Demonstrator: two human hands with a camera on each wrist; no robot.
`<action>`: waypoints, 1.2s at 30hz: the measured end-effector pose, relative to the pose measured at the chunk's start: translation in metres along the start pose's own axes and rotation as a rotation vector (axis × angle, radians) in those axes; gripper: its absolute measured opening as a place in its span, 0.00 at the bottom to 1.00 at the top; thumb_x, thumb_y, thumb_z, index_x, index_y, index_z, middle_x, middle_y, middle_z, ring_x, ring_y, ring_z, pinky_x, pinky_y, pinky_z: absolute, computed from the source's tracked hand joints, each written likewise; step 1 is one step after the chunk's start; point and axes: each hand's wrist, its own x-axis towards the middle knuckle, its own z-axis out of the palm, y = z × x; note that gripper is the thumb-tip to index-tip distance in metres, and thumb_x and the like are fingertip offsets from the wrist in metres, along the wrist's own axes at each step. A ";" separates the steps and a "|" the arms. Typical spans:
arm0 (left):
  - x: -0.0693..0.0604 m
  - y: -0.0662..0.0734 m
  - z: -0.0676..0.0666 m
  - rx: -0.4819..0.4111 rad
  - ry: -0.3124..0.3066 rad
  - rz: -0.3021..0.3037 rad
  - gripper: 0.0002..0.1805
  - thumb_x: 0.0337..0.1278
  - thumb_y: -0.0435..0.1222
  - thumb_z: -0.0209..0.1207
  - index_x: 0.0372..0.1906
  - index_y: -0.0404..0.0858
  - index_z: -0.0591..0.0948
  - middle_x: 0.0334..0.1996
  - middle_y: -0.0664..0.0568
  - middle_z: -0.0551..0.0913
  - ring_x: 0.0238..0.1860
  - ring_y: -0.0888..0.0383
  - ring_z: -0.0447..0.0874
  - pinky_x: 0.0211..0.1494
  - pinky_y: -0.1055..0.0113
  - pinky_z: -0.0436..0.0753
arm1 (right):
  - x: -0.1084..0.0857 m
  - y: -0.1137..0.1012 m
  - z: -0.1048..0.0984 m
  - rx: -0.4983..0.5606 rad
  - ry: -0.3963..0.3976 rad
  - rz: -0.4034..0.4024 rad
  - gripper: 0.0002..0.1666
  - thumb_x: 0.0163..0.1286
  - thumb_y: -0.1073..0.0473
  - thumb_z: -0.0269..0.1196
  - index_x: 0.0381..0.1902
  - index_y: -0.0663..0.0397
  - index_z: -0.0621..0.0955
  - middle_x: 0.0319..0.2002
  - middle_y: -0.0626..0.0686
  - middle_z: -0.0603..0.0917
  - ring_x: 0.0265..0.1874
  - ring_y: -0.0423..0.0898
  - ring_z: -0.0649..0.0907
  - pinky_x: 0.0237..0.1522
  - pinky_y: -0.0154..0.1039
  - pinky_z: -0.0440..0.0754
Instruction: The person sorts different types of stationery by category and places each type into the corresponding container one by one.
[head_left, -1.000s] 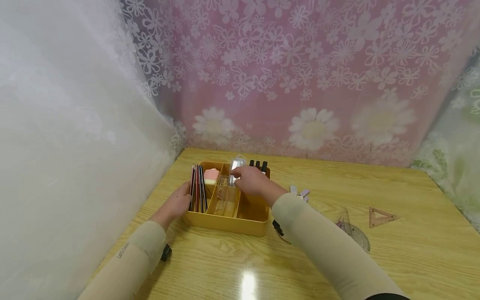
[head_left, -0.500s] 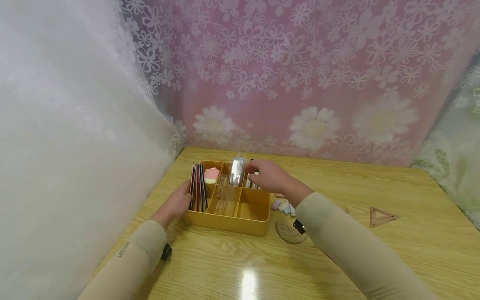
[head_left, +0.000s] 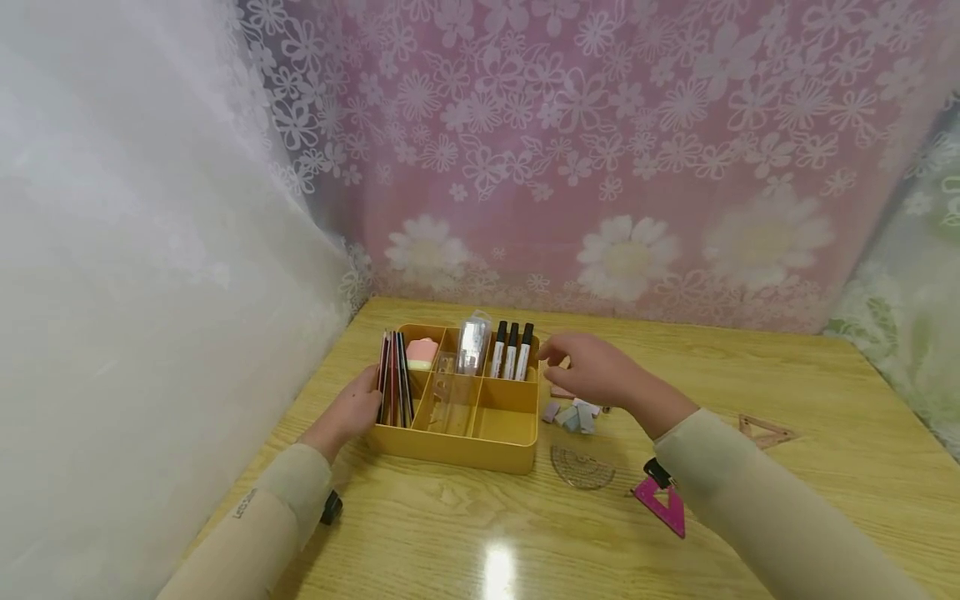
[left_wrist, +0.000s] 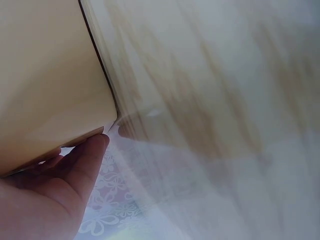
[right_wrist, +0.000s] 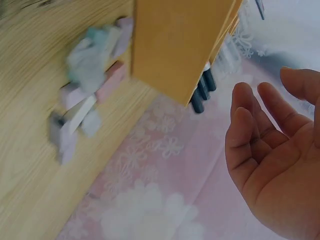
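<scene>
A yellow desk organizer [head_left: 450, 450] with several compartments stands on the table. My left hand [head_left: 352, 414] holds its left wall by the rim, beside several pencils [head_left: 393, 379] standing in the left compartment; the left wrist view shows the fingers [left_wrist: 90, 160] along that rim. To the right of the organizer, my right hand [head_left: 596, 367] hovers with loosely bent fingers and nothing in them. Three black-capped markers [head_left: 512, 352] lean in the back right compartment. Left of them are a clear plastic case [head_left: 473, 343], a clear ruler [head_left: 444, 387] and a pink item [head_left: 422, 353].
Several pastel eraser-like blocks [head_left: 576, 417] lie right of the organizer, also seen as blocks [right_wrist: 87, 65] in the right wrist view. Nearby are a clear protractor [head_left: 581, 468], a magenta set square [head_left: 663, 504] and a brownish set square [head_left: 761, 431]. A floral curtain [head_left: 600, 167] hangs behind.
My right hand has moved right, from the clear case past the markers to outside the organizer. The markers and magenta set square are now uncovered. My left hand has stayed put.
</scene>
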 end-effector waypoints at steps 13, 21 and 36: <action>-0.001 0.001 -0.001 0.042 0.005 0.000 0.32 0.77 0.33 0.33 0.81 0.32 0.47 0.78 0.33 0.53 0.77 0.35 0.48 0.76 0.40 0.49 | -0.055 0.053 -0.014 -0.012 -0.022 0.120 0.22 0.75 0.50 0.62 0.61 0.55 0.79 0.49 0.53 0.83 0.45 0.51 0.83 0.46 0.54 0.83; -0.001 0.003 -0.001 0.045 0.003 0.021 0.31 0.76 0.33 0.33 0.80 0.31 0.49 0.76 0.32 0.56 0.76 0.35 0.51 0.76 0.40 0.51 | -0.088 0.096 -0.017 -0.047 -0.070 0.195 0.28 0.70 0.53 0.66 0.61 0.65 0.77 0.51 0.63 0.82 0.51 0.63 0.81 0.48 0.60 0.81; -0.001 0.002 -0.001 0.048 -0.001 0.043 0.31 0.77 0.32 0.33 0.79 0.28 0.48 0.76 0.30 0.55 0.76 0.34 0.50 0.76 0.40 0.51 | -0.110 0.147 -0.011 0.000 -0.182 0.407 0.37 0.69 0.47 0.66 0.63 0.72 0.71 0.49 0.66 0.81 0.35 0.52 0.81 0.29 0.49 0.80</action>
